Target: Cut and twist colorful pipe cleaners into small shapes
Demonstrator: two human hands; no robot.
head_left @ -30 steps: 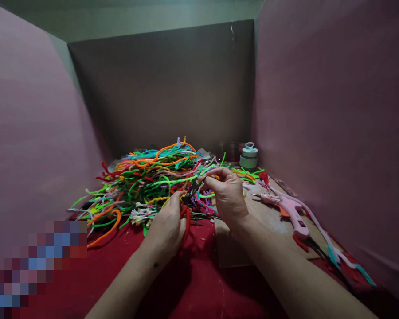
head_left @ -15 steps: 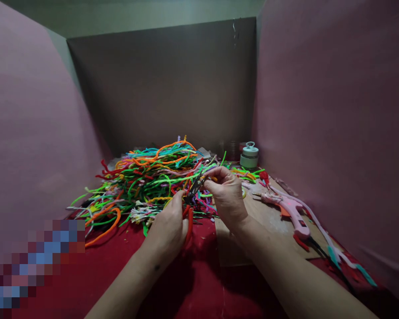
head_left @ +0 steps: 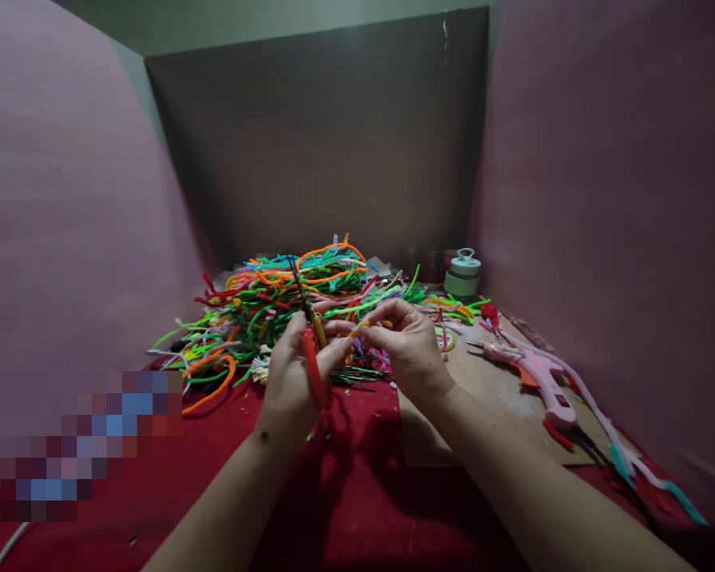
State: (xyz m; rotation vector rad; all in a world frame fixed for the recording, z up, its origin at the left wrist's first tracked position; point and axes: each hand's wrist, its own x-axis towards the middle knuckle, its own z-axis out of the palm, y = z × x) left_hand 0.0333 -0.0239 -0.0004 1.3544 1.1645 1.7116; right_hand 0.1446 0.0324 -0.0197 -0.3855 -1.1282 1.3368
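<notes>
Centre of frame: small yellow-orange strip [head_left: 360, 327] spans the gap between both hands' fingertips, long axis slanting lower left to upper right. Right hand [head_left: 414, 348] pinches its right end; left hand [head_left: 287, 367] grips scissors [head_left: 313, 361], blades toward upper left, off the strip. Left thumb appears at its lower end.

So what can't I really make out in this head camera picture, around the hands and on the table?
In the head view:
Small orange piece: its full shape, tiny and partly covered by the fingertips of the right hand.
Scissors: part of the handles, hidden by the left hand.
Pile of fuzzy stems: lower layers, under the top ones.
Red cloth: whatever the pixelated patch covers.
Black cord: far end, lost in darkness.
</notes>
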